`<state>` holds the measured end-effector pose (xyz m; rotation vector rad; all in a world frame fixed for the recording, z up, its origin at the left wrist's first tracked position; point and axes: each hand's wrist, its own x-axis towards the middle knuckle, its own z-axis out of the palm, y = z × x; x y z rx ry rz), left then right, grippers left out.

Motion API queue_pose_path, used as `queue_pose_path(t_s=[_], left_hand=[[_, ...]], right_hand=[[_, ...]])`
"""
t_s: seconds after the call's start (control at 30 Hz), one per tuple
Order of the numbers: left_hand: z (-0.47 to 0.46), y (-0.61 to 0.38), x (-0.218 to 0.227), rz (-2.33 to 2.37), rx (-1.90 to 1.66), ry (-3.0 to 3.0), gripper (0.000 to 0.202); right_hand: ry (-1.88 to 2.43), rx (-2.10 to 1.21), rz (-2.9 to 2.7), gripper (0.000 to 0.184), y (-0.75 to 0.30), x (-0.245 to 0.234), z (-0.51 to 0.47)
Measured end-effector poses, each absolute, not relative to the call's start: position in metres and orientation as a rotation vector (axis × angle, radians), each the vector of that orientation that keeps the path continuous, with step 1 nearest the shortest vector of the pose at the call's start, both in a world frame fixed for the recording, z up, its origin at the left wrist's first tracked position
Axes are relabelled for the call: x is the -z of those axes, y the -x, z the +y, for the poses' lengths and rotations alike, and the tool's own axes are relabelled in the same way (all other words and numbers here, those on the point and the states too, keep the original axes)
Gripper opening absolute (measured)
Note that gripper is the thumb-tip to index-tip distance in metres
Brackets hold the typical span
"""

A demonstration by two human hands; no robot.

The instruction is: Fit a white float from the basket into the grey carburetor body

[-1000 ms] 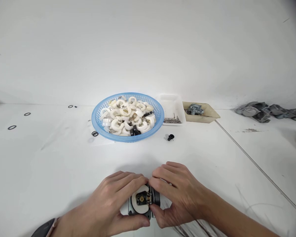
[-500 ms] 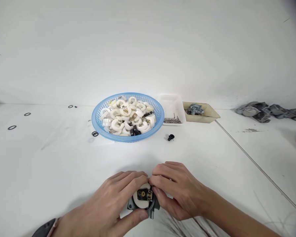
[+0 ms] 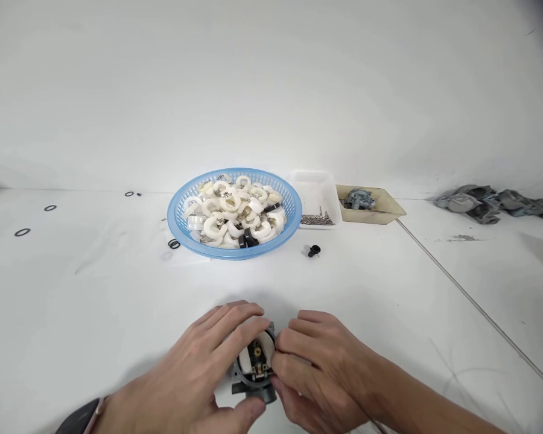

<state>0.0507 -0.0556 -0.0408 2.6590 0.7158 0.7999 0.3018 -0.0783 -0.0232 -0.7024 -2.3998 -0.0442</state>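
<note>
Low in the middle of the head view is a grey metal carburetor with its bowl side facing up. A white C-shaped float lies inside it around a brass jet. My left hand wraps around the carburetor's left side, fingers over the far rim and thumb at the near edge. At the right rim, the fingers of my right hand are pinched together near the float's hinge; anything between the fingertips is hidden.
Beyond my hands stands a blue basket of white and black floats. Right of it are a white tray with metal pins and a beige tray holding a carburetor. Black rings lie left; grey metal parts sit far right.
The carburetor has turned clockwise, so the float's hinge end moved from the right side to the near side. My right hand has shifted slightly nearer to me along the rim.
</note>
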Motion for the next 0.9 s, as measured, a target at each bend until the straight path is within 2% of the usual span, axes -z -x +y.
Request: queue_pose_path(t_s=[0.33,0.6,0.9], left_hand=[[-0.053,-0.06,0.036,0.693,-0.881,-2.632,0.064],[-0.055,-0.061,0.035,0.663,-0.84,-2.606,0.058],[-0.055,-0.055,0.045,0.663,-0.776,-2.577,0.064]], right_hand=[[0.685,0.097,-2.47,0.011,-0.3,0.029,-0.083],[0.701,0.112,-2.542,0.016,-0.297,0.028,-0.085],[0.661,0.129,-2.448,0.009,-0.299,0.027,-0.08]])
